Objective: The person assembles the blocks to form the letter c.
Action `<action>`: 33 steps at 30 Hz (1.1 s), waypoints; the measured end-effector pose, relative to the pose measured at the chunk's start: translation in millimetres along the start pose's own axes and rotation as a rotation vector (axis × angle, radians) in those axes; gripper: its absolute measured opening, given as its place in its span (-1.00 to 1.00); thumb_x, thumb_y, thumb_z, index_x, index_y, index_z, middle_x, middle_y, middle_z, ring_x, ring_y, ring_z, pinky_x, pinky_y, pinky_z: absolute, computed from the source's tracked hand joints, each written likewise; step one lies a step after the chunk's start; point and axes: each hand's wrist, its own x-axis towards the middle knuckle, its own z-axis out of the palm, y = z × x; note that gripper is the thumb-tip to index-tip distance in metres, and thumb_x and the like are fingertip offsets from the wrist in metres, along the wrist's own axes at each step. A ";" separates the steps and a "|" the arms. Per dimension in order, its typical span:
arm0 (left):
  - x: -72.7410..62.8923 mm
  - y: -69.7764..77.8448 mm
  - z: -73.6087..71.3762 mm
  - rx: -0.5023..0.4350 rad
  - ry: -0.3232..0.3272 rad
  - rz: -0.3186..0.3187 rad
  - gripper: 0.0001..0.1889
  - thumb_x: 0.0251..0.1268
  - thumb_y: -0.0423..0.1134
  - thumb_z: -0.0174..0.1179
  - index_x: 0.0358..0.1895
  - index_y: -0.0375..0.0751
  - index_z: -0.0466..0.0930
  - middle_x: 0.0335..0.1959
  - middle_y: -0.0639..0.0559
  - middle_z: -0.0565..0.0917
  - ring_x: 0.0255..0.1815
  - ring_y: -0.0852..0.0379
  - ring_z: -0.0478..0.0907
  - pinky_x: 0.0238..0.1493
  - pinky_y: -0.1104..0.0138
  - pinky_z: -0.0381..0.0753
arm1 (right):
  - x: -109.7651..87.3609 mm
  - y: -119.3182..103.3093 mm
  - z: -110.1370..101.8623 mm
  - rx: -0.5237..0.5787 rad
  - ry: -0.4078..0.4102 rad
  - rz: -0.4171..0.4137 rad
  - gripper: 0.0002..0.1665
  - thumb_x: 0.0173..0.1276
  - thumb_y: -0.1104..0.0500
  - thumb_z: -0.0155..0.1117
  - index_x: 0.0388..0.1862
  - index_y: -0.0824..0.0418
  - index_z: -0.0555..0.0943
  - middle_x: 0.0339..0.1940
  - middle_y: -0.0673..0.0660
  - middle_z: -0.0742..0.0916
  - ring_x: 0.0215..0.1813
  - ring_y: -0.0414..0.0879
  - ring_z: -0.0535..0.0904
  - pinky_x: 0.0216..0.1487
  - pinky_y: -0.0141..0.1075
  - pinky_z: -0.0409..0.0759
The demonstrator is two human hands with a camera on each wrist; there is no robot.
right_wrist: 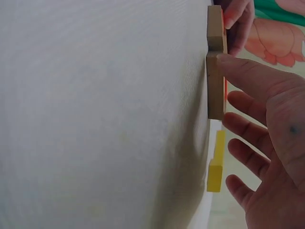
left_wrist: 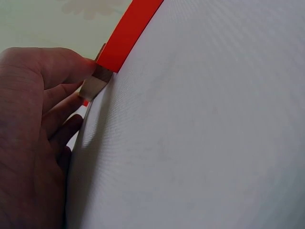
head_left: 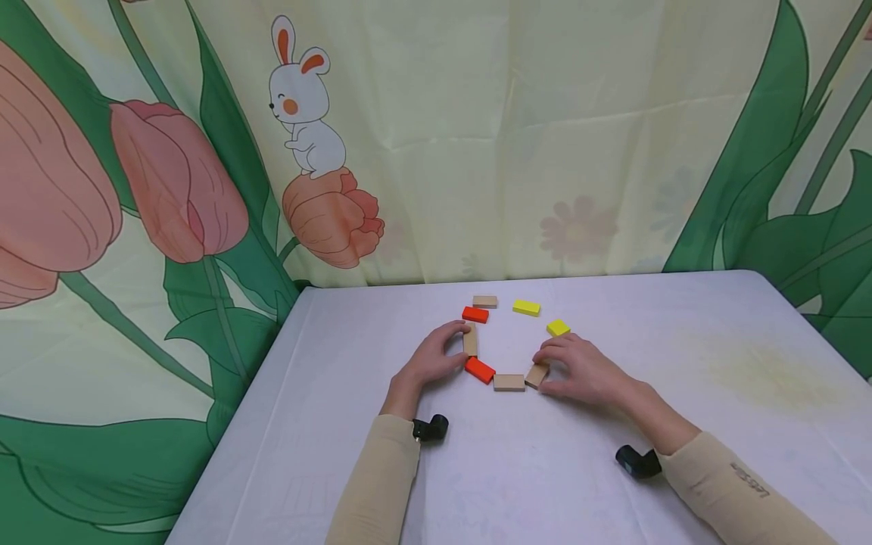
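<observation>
Small rectangular blocks lie in a loose ring on the table. My left hand (head_left: 432,357) holds a plain wooden block (head_left: 471,342) on the ring's left side, thumb at its near end, a fingertip at its far end. A red block (head_left: 480,370) touches that near end. Opposite, my right hand (head_left: 579,369) pinches another plain wooden block (head_left: 536,375), which lies aslant with its near end against a third wooden block (head_left: 509,383) at the front. In the right wrist view the thumb presses this slanted block (right_wrist: 216,90) near the joint; its other fingers are spread.
At the ring's far side lie a red block (head_left: 475,314), a wooden block (head_left: 485,301) and a yellow block (head_left: 527,307), with gaps between some. Another yellow block (head_left: 558,328) sits just beyond my right fingers. A printed curtain (head_left: 477,151) hangs behind the white table (head_left: 545,484).
</observation>
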 end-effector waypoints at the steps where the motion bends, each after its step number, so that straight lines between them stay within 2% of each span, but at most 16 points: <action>1: -0.2 0.2 -0.1 -0.002 0.000 -0.001 -0.47 0.32 -0.20 0.24 0.37 -0.04 0.49 0.49 0.02 0.36 0.53 0.01 0.19 0.49 0.05 0.19 | -0.7 0.3 -0.4 0.004 0.000 0.002 -0.57 0.17 0.01 0.57 0.01 0.07 0.73 0.01 0.04 0.69 0.18 0.13 0.49 0.20 0.16 0.47; 9: -1.5 1.4 -0.6 -0.022 0.000 0.000 -0.47 0.31 -0.21 0.25 0.37 -0.04 0.50 0.49 0.02 0.36 0.52 0.00 0.20 0.49 0.04 0.19 | -6.1 3.8 -2.2 0.042 -0.002 0.014 -0.60 0.20 0.08 0.56 0.02 0.09 0.73 -0.01 0.00 0.70 0.16 0.11 0.50 0.20 0.14 0.47; 19: -1.5 0.9 -0.9 -0.027 -0.001 -0.003 -0.47 0.30 -0.20 0.25 0.36 -0.02 0.50 0.49 0.03 0.36 0.52 0.00 0.20 0.49 0.03 0.19 | -11.6 7.2 -1.9 0.045 0.010 -0.026 -0.62 0.23 0.13 0.52 0.03 0.10 0.73 0.01 -0.01 0.71 0.15 0.10 0.51 0.19 0.11 0.47; 33: -0.2 -1.2 -0.6 -0.021 0.000 0.019 -0.48 0.31 -0.21 0.24 0.35 -0.06 0.51 0.48 0.00 0.37 0.52 -0.01 0.21 0.49 0.04 0.19 | -10.9 9.8 -4.9 0.066 0.033 -0.028 -0.64 0.22 0.13 0.53 0.02 0.08 0.73 -0.04 -0.06 0.70 0.12 0.07 0.49 0.15 0.10 0.48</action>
